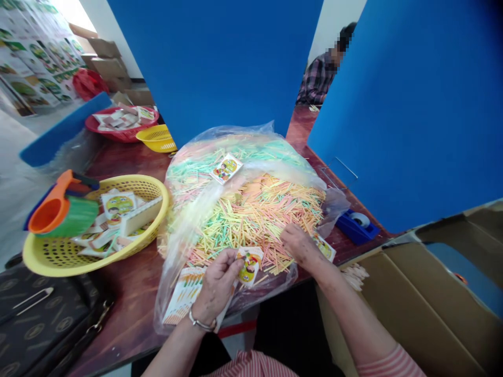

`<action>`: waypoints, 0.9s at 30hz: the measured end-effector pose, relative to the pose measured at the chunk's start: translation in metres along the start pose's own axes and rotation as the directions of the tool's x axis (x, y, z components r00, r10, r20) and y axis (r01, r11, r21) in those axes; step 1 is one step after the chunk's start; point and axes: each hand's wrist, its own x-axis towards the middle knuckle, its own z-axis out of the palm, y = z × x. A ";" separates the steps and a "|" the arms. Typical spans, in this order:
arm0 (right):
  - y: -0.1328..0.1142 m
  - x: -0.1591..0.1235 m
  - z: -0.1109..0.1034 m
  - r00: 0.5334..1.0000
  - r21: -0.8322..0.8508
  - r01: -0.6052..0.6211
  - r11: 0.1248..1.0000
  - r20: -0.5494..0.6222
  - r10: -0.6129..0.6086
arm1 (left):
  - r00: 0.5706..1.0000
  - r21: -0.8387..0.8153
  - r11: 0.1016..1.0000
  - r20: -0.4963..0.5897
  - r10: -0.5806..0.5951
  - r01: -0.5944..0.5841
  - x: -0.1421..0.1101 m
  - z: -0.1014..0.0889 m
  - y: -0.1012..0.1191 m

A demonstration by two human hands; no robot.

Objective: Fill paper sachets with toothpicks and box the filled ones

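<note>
Between the thumb and fingers of my left hand (pixel 220 277) is a small printed paper packet (pixel 250 266) with a cartoon picture. My right hand (pixel 301 243) is curled, fingertips down among thin pastel sticks (pixel 255 214); whatever it pinches is mostly hidden. These pink, yellow, orange and green sticks fill a large open clear plastic bag (pixel 188 207). Another printed packet (pixel 227 168) lies on top of the bag. One more packet (pixel 325 248) sits partly behind my right wrist. Overlapping printed packets (pixel 183 296) lie in a row beside my left hand.
To the left, a yellow basket (pixel 157 235) holds packets, with an orange-and-green scoop (pixel 58 209) across its rim. Behind are a red basket (pixel 131 137) and a smaller yellow one (pixel 157 137). A blue tape dispenser (pixel 357 228), cardboard box (pixel 416 293) and blue panels (pixel 412 120) are right; another person (pixel 316 78) sits beyond.
</note>
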 end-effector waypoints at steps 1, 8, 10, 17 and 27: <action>0.002 0.001 0.002 1.000 0.001 0.016 1.000 0.001 -0.016 | 1.000 0.010 1.000 0.002 0.011 -0.011 0.000 0.002 -0.001; -0.017 0.015 -0.012 0.918 0.622 -0.064 0.780 -0.270 0.291 | 0.997 0.198 0.977 0.018 0.071 -0.073 0.005 0.011 -0.004; -0.034 0.017 -0.023 0.864 0.867 0.009 0.498 -0.258 0.433 | 0.996 0.251 0.964 0.031 0.084 -0.089 0.007 0.013 -0.003; -0.082 0.014 -0.031 0.780 0.972 0.218 0.091 -0.229 0.583 | 0.998 0.277 0.958 0.037 0.058 -0.066 0.009 0.021 -0.001; -0.090 -0.002 -0.012 0.902 0.876 0.108 0.469 -0.286 0.325 | 0.999 0.204 0.979 0.042 0.017 -0.025 0.007 0.025 0.005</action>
